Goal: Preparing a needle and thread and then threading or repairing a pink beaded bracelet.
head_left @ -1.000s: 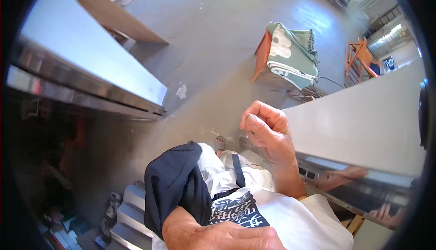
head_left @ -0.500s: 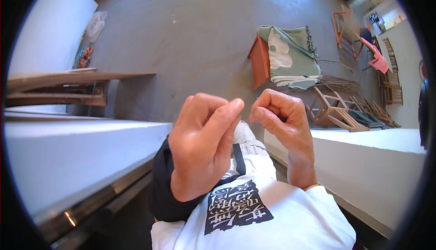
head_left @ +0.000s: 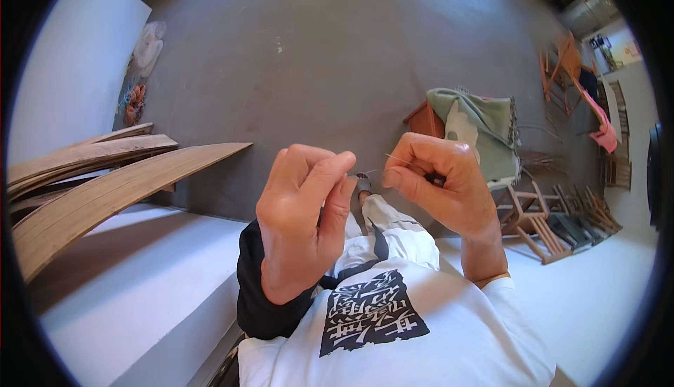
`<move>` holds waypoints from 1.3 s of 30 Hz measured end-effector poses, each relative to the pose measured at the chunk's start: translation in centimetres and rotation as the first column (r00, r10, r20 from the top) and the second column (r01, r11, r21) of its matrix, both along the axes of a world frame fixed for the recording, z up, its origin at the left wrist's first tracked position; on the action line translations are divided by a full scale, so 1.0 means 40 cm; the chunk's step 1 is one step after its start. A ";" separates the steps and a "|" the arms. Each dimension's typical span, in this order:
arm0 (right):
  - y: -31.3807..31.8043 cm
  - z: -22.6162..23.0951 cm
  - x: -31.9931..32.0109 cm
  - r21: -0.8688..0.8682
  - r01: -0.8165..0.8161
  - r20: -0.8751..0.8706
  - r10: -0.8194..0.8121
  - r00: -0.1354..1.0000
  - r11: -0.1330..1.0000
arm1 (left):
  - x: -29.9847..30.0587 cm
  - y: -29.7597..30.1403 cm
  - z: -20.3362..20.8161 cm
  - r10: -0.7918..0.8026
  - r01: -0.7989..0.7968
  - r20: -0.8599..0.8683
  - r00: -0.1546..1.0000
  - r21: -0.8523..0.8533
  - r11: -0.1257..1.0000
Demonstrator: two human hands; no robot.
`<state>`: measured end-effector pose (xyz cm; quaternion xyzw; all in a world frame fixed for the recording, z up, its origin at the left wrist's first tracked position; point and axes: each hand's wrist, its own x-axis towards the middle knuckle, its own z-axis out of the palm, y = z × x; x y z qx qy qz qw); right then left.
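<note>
Both my hands are raised in front of my chest, fingertips a short way apart. My left hand (head_left: pixel 302 215) is closed in a pinch, thumb against the curled forefinger. From its fingertips a faint, thin thread (head_left: pixel 366 173) seems to run toward the other hand. My right hand (head_left: pixel 442 183) is also pinched shut, thumb under the bent forefinger. A fine, straight needle (head_left: pixel 397 157) sticks out of that pinch, pointing up and left. Its other end is hidden by the fingers.
Curved wooden boards (head_left: pixel 133 183) lie on a white ledge (head_left: pixel 147 267) at left. A green patterned cloth (head_left: pixel 484 134) covers a reddish-brown wooden piece (head_left: pixel 423 121) ahead right. Wooden chairs (head_left: pixel 530 218) stand beyond my right arm; a pink cloth (head_left: pixel 602 130) hangs farther off.
The view has shifted, so the boards at left and the cloth at right sit differently. My hands have drawn slightly apart, and the needle now shows at my right fingertips.
</note>
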<state>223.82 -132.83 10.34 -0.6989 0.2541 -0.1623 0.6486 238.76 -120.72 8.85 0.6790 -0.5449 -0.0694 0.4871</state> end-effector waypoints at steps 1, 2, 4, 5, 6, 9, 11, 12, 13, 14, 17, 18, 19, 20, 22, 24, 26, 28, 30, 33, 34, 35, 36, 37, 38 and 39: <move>-0.037 0.012 0.035 -0.050 -0.017 -0.041 0.015 0.999 0.999 | 0.028 -0.031 0.004 0.015 -0.015 -0.002 1.000 0.000 1.000; -0.073 0.019 0.071 -0.101 -0.034 -0.082 0.025 0.996 0.994 | 0.054 -0.062 0.007 0.008 -0.008 -0.008 1.000 0.002 1.000; -0.142 0.014 0.147 -0.154 -0.069 -0.080 0.057 0.995 0.986 | 0.115 -0.128 0.000 -0.001 0.001 -0.056 0.998 0.007 1.000; -0.175 0.010 0.187 -0.206 -0.092 -0.077 0.077 0.994 0.974 | 0.154 -0.162 -0.009 0.004 -0.004 -0.060 0.998 0.007 1.000; -0.208 0.006 0.228 -0.206 -0.095 -0.082 0.080 0.993 0.974 | 0.196 -0.198 -0.022 -0.010 0.011 -0.032 0.999 0.004 1.000; -0.301 0.001 0.364 -0.216 -0.130 -0.126 0.104 0.987 0.968 | 0.334 -0.302 -0.046 -0.030 0.030 -0.016 0.999 0.032 0.999; -0.356 0.001 0.462 -0.074 -0.060 -0.182 0.046 0.982 0.995 | 0.431 -0.362 -0.059 -0.039 0.041 -0.025 0.999 0.060 0.997; -0.393 -0.007 0.503 -0.078 -0.058 -0.186 0.042 0.982 0.995 | 0.476 -0.394 -0.059 -0.089 0.109 -0.197 0.976 0.093 0.990; -0.432 -0.028 0.542 -0.071 -0.024 -0.079 0.018 0.997 0.997 | 0.521 -0.429 -0.059 -0.130 0.183 -0.363 0.923 0.114 0.977; -0.473 -0.044 0.579 -0.060 0.010 0.029 -0.008 1.000 0.998 | 0.565 -0.468 -0.061 -0.135 0.187 -0.364 0.921 0.111 0.976; -0.576 -0.058 0.709 0.051 0.050 0.115 -0.056 0.992 0.997 | 0.703 -0.556 -0.064 -0.266 0.412 -0.812 0.520 -0.034 0.911; -0.602 -0.064 0.750 0.088 0.073 0.124 -0.083 0.989 0.993 | 0.742 -0.591 -0.068 -0.273 0.426 -0.906 0.323 -0.118 0.897; -0.629 -0.067 0.790 0.081 0.078 0.135 -0.088 0.987 0.994 | 0.780 -0.627 -0.071 -0.272 0.423 -0.956 0.112 -0.202 0.883; -0.658 -0.068 0.830 0.102 0.095 0.126 -0.108 0.986 0.990 | 0.812 -0.667 -0.074 -0.306 0.389 -0.951 0.035 -0.269 0.881; -0.716 -0.065 0.925 0.059 0.080 0.099 -0.085 0.991 0.995 | 0.875 -0.725 -0.073 -0.255 0.314 -0.964 0.074 -0.220 0.924; -0.772 -0.099 1.012 0.052 0.112 0.079 -0.116 0.990 0.992 | 0.949 -0.802 -0.095 -0.194 0.161 -0.981 0.030 -0.187 0.969; -0.838 -0.120 1.070 0.076 0.130 0.045 -0.134 0.990 0.989 | 1.011 -0.900 -0.113 -0.265 0.069 -0.964 -0.009 -0.265 0.962; -0.899 -0.128 1.135 -0.033 0.106 0.075 -0.103 0.992 0.994 | 1.060 -0.996 -0.115 -0.243 -0.008 -0.969 0.052 -0.244 0.970; -0.964 -0.120 1.207 -0.045 0.015 0.095 -0.011 0.995 0.999 | 1.116 -1.066 -0.133 -0.165 -0.104 -0.976 0.143 -0.180 0.978; -1.074 -0.102 1.346 -0.049 -0.061 0.145 0.067 0.987 0.997 | 1.218 -1.165 -0.085 0.164 -0.321 -0.733 0.660 -0.078 0.944; -1.110 -0.096 1.386 -0.056 -0.076 0.170 0.084 0.982 0.996 | 1.270 -1.188 -0.108 0.276 -0.365 -0.472 0.837 -0.106 0.925; -1.148 -0.097 1.417 -0.064 -0.092 0.174 0.102 0.979 0.994 | 1.304 -1.207 -0.107 0.286 -0.380 -0.470 0.835 -0.116 0.918; -1.192 -0.104 1.453 -0.048 -0.118 0.160 0.125 0.979 0.992 | 1.346 -1.231 -0.109 0.329 -0.381 -0.343 0.880 -0.093 0.920; -1.232 -0.109 1.489 -0.030 -0.139 0.142 0.142 0.980 0.990 | 1.386 -1.251 -0.112 0.360 -0.381 -0.211 0.909 -0.067 0.922; -1.268 -0.107 1.529 -0.004 -0.124 0.137 0.123 0.983 0.992 | 1.426 -1.269 -0.113 0.280 -0.294 -0.198 0.939 -0.041 0.955; -1.308 -0.111 1.577 -0.007 -0.121 0.138 0.121 0.983 0.993 | 1.468 -1.292 -0.130 0.277 -0.291 -0.198 0.940 -0.044 0.956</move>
